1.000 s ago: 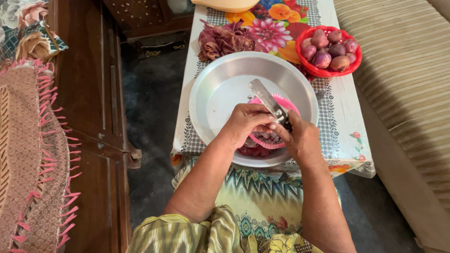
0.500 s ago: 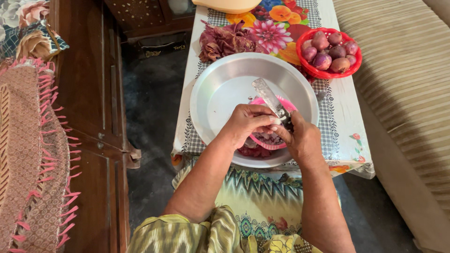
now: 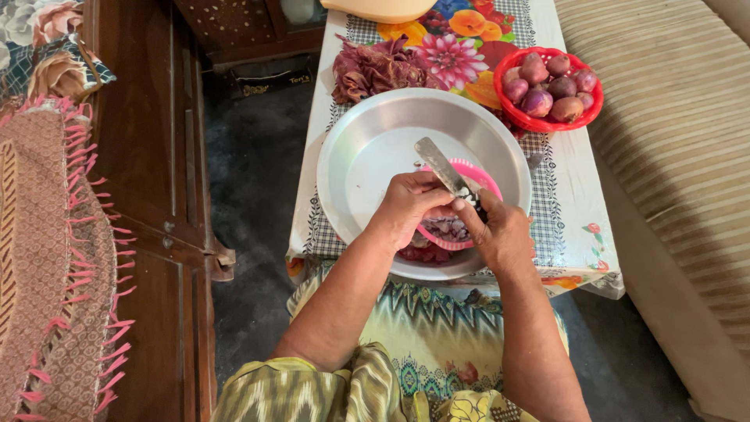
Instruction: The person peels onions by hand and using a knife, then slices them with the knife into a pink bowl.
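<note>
— Steel knife (image 3: pixel 440 166) is gripped in the right hand (image 3: pixel 500 234); the left hand (image 3: pixel 410 205) pinches an onion piece, mostly hidden, over the pink basket (image 3: pixel 469 234) at centre.

— Fingers (image 3: pixel 437 209) sit just beside the blade; I think a slip can cut them.

— And around?

— Metal tray (image 3: pixel 367 156) on a flowered table (image 3: pixel 574 219), red bowl (image 3: pixel 598 98) of onions upper right, peels (image 3: pixel 371 69) above, wooden cabinet (image 3: pixel 148 156) at left.

1. Soft, even daylight; scene bright, no harsh glare.
2. Mild sheen on metal basin (image 3: pixel 367 156) and knife blade (image 3: pixel 437 164).
3. Floor (image 3: pixel 250 180) beside counter (image 3: pixel 574 211) dim, shadowed.
4. Focus sharp centrally; slight wide-angle stretch at edges.
</note>
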